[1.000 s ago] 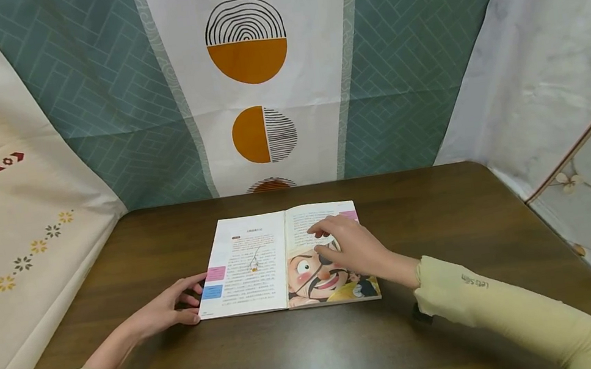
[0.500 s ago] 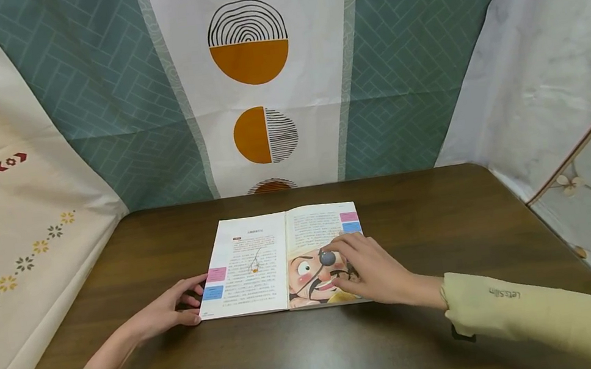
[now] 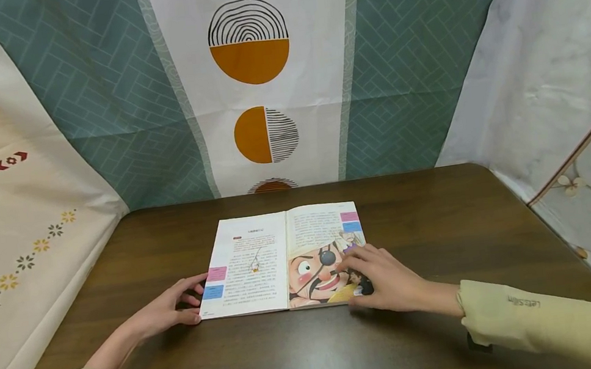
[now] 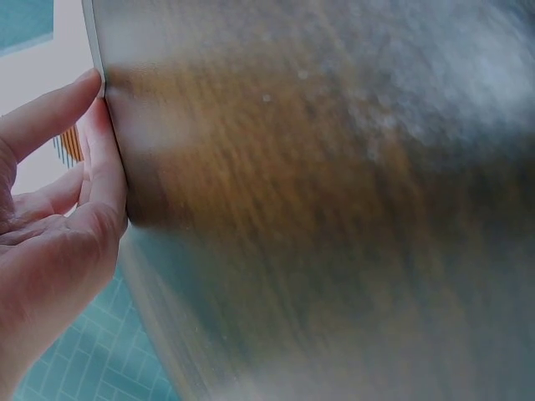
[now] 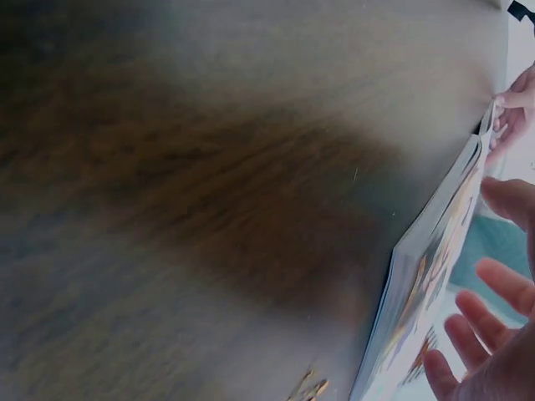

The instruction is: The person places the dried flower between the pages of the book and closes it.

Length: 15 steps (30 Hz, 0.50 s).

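An open book (image 3: 251, 276) lies on the brown table, with text on its left page and a cartoon pirate face with an eye patch on the right page (image 3: 315, 280). My left hand (image 3: 164, 311) rests at the book's left edge, its thumb touching near the lower left corner. In the left wrist view, that hand (image 4: 63, 200) has its thumb tip right at the book's edge. My right hand (image 3: 390, 280) overlaps the lower right corner of the right page, fingers loosely bent. In the right wrist view, its spread fingers (image 5: 476, 322) hold nothing, above the page.
The brown wooden table (image 3: 294, 357) extends around the book. Behind it hangs a green and white patterned cloth (image 3: 262, 96), with a cream cloth (image 3: 15, 200) at the left and a pale floral one (image 3: 569, 114) at the right.
My right hand has moved right and toward me, from over the middle of the right page to its lower right corner. The left hand and the book have stayed put.
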Motion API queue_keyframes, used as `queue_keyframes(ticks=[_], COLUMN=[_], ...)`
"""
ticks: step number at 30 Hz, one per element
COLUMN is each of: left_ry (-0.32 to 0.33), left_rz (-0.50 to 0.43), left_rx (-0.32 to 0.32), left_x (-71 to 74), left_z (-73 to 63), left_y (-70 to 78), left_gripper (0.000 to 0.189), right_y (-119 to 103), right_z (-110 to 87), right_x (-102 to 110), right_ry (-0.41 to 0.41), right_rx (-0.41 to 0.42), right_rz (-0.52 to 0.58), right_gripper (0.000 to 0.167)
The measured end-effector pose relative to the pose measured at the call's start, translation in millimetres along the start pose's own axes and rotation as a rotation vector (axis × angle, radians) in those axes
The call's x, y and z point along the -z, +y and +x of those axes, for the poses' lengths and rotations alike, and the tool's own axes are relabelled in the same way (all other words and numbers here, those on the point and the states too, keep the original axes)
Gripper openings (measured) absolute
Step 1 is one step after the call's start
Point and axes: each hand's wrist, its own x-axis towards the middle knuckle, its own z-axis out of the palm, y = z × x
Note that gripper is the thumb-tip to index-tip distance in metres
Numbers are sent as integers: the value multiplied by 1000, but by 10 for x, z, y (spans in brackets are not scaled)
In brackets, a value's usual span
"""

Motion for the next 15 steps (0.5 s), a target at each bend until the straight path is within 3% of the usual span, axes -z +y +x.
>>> queue_keyframes(ticks=[8,15], left_ry=[0,-2], left_rz=[3,7], left_rx=[-8,-11], left_x=[6,9], left_z=[3,7], left_y=[-5,-10], left_gripper=[84,85], right_y=[75,114], right_z=[-35,-36], right_x=[80,113], right_ry=[-107,-134], right_rx=[-8,-34], right_rz=[0,10], right_gripper=[53,50])
